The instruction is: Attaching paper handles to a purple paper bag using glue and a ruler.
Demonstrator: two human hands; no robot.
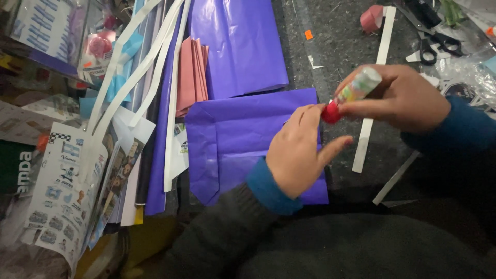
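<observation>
Right hand [408, 98] is reaching in from the right, palm down, fingers curled shut around a glue stick [356, 89] held tilted, its red cap [330, 112] pointing down-left. Left hand [297, 150] is coming up from below, wrist bent back, thumb and forefinger pinching the cap while the remaining fingers are spreading loosely; little finger is sticking out to the right. Both hands are hovering over the right edge of a folded purple sheet [232, 139] lying on the dark counter [341, 41]. A white paper strip [373, 93] is lying just right of the sheet, passing under the right hand. A larger purple sheet [237, 46] is lying behind, with pink folded paper [192, 72] beside it. Scissors [431, 39] are resting at top right, well apart from the hands.
</observation>
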